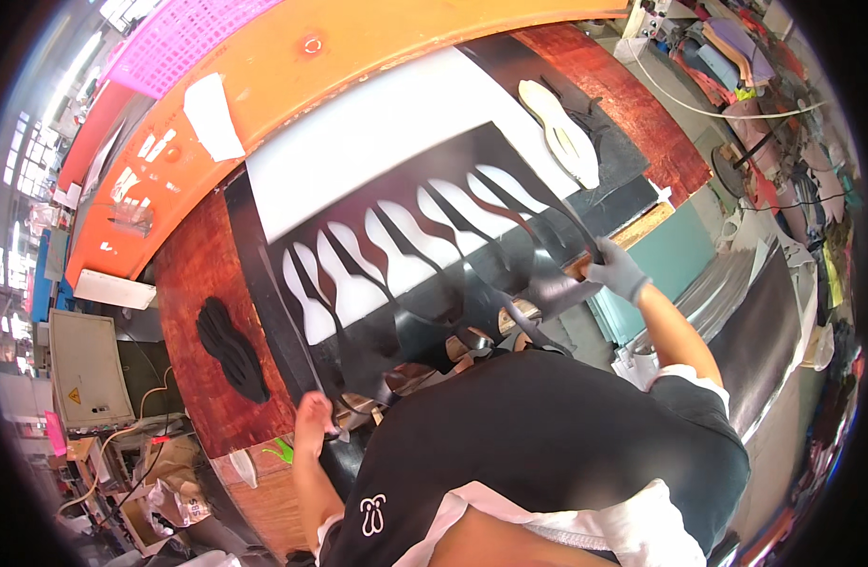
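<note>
A thin black sheet [453, 156] with a row of sole-shaped cut-outs stretches between my hands, its near part sagging toward my body. My bare left hand [312, 423] grips its near left corner, fingers closed. At the right edge of the sheet, my right hand [621, 272], in a grey glove, is closed on the material. White cutting board [349, 132] shows through the holes. A cream sole-shaped cutting die [561, 137] lies on the right end of the board. To the left, a stack of black sole-shaped pieces [231, 350] rests on the reddish table [193, 274].
An orange machine beam [377, 33] spans the far side above the board, with a pink perforated basket [188, 42] on top. Large dark sheets [755, 350] hang at my right. A grey electrical box [89, 369] stands at the left, cables beside it.
</note>
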`<state>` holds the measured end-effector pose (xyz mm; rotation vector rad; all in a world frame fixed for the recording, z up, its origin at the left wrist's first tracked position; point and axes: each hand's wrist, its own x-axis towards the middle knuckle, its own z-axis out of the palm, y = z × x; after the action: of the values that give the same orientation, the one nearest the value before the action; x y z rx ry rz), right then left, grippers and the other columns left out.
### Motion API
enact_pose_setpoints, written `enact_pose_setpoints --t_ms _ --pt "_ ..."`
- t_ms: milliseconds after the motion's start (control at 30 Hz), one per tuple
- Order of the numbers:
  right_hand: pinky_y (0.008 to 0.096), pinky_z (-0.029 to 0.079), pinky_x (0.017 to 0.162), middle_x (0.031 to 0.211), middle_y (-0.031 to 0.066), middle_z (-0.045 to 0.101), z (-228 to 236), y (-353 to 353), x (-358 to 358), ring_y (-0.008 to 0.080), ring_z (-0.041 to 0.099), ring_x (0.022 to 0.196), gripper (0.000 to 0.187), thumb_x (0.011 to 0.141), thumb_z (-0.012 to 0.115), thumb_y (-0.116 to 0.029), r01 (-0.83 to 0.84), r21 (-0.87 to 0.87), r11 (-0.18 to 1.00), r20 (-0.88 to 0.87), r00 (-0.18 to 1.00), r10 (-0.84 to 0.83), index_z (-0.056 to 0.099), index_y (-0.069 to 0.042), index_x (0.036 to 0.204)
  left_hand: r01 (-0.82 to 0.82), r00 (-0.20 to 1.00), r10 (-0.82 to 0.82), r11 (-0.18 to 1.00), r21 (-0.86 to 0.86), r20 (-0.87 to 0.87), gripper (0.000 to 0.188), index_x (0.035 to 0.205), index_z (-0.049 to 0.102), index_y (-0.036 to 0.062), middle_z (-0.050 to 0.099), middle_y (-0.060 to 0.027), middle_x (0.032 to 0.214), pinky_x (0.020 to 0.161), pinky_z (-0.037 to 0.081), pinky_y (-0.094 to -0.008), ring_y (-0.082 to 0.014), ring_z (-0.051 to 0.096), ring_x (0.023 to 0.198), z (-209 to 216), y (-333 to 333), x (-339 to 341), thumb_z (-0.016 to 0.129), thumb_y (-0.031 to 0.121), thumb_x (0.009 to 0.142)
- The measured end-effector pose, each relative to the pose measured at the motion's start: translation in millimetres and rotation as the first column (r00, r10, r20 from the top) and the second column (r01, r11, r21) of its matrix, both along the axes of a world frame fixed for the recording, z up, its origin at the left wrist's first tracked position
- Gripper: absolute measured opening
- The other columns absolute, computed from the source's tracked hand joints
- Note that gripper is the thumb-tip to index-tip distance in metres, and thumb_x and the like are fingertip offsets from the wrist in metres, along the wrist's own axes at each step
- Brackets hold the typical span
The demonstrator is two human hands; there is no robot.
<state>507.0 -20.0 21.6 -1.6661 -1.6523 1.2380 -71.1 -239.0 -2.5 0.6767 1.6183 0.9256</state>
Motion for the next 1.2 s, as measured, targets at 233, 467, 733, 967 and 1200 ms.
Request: enact_pose_setpoints --t_ms 233,467,733,967,1200 --pt "0.0261 0.045 0.055 0.078 0.0018 0.059 0 99 -8 0.0103 0.055 0.065 0.039 0.084 0.063 -0.038 -0.049 -0.068 0.996 -0.257 0.966 0.030 0.060 -0.002 0.099 -0.107 0.980 0.077 0.981 0.160 0.181 0.026 0.115 0.049 0.0100 0.063 -0.0090 0.093 0.061 0.052 -0.0325 -0.0205 0.063 0.075 33 76 -10 0.057 0.016 0.092" --pt "0.0331 0.050 0.068 0.086 0.0079 0.063 31 113 -26 0.0180 0.061 0.077 0.034 0.080 0.062 -0.032 -0.091 0.247 0.965 -0.188 0.972 0.139 0.062 -0.002 0.095 -0.161 0.907 0.259 0.942 0.295 -0.333 0.024 0.099 0.057 0.0056 0.050 -0.0002 0.062 0.050 0.039 -0.0246 -0.0096 0.047 0.053 92 176 35 0.052 0.029 0.095" --pt "0.0292 0.047 0.074 0.091 0.0054 0.062 40 -118 136 0.0135 0.059 0.081 0.030 0.086 0.061 -0.025 0.363 0.104 0.926 -0.594 0.770 -0.235 0.061 0.000 0.102 0.356 0.891 -0.173 0.841 0.409 -0.420 0.022 0.096 0.050 0.0052 0.048 -0.0022 0.057 0.034 0.029 -0.0225 -0.0099 0.036 0.037 134 235 201 0.047 0.027 0.097" --pt "0.0359 0.046 0.078 0.088 0.0152 0.063 14 -281 90 0.0229 0.059 0.083 0.035 0.087 0.056 -0.030 0.810 0.000 0.587 -0.150 0.580 -0.800 0.061 0.000 0.105 0.839 0.394 -0.894 0.255 0.480 -0.213 0.016 0.104 0.047 0.0014 0.053 -0.0055 0.065 0.056 0.043 -0.0237 -0.0115 0.052 0.060 117 281 371 0.048 0.016 0.096" --pt "0.0322 0.046 0.072 0.080 0.0100 0.061 -39 -449 54 0.0164 0.057 0.073 0.026 0.089 0.056 -0.024 0.998 -0.058 -0.009 -0.319 -0.027 -0.947 0.061 -0.001 0.098 0.948 0.060 -0.991 0.019 0.319 -0.119 0.007 0.095 0.049 0.0068 0.056 -0.0047 0.068 0.063 0.045 -0.0251 -0.0124 0.053 0.062 78 208 510 0.053 0.012 0.094"
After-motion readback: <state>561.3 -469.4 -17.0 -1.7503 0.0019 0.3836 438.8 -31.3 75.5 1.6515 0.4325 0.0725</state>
